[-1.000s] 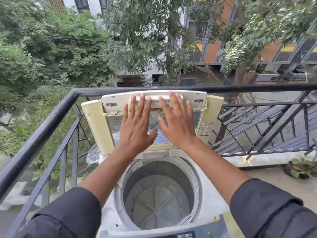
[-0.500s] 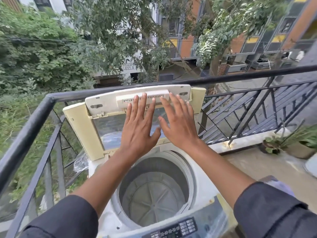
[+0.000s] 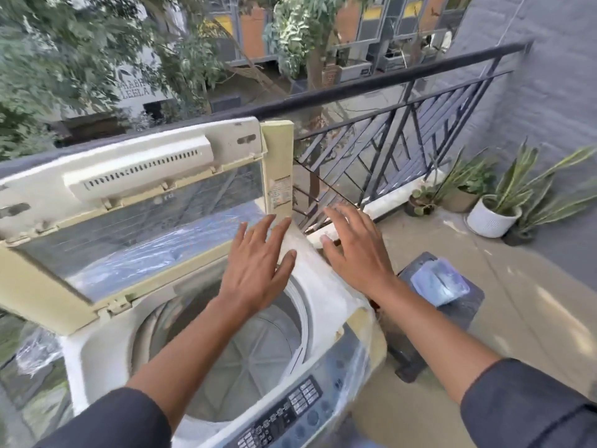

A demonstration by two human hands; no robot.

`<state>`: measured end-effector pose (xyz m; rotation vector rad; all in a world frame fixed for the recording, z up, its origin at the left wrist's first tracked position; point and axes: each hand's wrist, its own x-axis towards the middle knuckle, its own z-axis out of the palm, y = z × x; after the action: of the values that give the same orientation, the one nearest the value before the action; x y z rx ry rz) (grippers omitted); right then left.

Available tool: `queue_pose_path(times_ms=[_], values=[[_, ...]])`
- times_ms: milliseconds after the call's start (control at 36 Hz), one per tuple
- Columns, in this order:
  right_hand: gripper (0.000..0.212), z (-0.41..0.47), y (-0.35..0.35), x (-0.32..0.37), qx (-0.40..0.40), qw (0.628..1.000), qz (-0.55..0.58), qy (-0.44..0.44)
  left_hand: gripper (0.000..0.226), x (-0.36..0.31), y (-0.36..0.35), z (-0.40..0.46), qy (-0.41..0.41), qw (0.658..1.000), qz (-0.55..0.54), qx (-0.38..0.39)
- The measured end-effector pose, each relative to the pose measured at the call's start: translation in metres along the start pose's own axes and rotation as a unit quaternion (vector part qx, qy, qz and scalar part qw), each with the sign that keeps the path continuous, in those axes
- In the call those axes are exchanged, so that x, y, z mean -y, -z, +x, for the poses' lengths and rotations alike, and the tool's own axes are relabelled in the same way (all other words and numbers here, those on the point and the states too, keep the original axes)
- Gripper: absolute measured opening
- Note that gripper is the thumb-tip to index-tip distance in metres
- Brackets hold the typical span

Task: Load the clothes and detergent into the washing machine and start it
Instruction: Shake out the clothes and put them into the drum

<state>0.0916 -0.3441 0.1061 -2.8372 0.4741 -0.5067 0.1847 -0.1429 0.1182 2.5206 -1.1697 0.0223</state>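
Observation:
A white top-loading washing machine stands on a balcony with its cream lid folded up against the railing. Its drum is open, and I see no clothes in it. The control panel runs along the near edge under clear plastic. My left hand hovers with spread fingers over the drum's right rim. My right hand floats past the machine's right side, fingers straight, holding nothing. A pale blue plastic packet lies on a dark stool to the right of the machine.
A black metal railing borders the balcony behind the machine. Potted plants stand at the right by a grey wall, one in a white pot. Beige floor stretches to the right of the stool.
Both hands have left the raised lid and moved right and down. The view has swung right, showing the stool, the packet and the plants.

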Motion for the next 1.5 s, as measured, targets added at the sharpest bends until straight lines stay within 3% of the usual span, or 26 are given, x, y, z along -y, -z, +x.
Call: queue_pose_path(times_ms=[306, 500, 889, 1000, 1167, 1194, 1306, 1500], values=[[0.046, 0.014, -0.054, -0.171, 0.121, 0.991, 0.009, -0.062, 0.051, -0.054, -0.086, 0.103, 0.01, 0.993, -0.063, 0.094], [0.053, 0.034, -0.125, -0.243, 0.25, 0.964, 0.028, -0.086, 0.056, -0.075, -0.145, 0.164, 0.068, 0.977, -0.051, 0.197], [0.05, 0.05, -0.254, -0.322, 0.353, 0.925, 0.073, -0.118, 0.067, -0.086, -0.269, 0.226, 0.208, 0.924, -0.074, 0.311], [0.047, 0.062, -0.288, -0.335, 0.362, 0.916, 0.078, -0.154, 0.057, -0.079, -0.294, 0.227, 0.235, 0.915, -0.072, 0.319], [0.078, 0.077, -0.339, -0.352, 0.416, 0.897, -0.021, -0.148, 0.054, -0.073, -0.312, 0.232, 0.276, 0.908, -0.086, 0.302], [0.073, 0.078, -0.346, -0.353, 0.417, 0.896, -0.014, -0.154, 0.052, -0.073, -0.314, 0.231, 0.282, 0.906, -0.091, 0.301], [0.014, 0.082, -0.358, -0.35, 0.357, 0.923, 0.017, -0.143, 0.047, -0.071, -0.319, 0.227, 0.289, 0.896, -0.089, 0.326], [0.019, 0.079, -0.325, -0.318, 0.28, 0.94, 0.099, -0.168, 0.052, -0.067, -0.305, 0.225, 0.289, 0.895, -0.108, 0.322]])
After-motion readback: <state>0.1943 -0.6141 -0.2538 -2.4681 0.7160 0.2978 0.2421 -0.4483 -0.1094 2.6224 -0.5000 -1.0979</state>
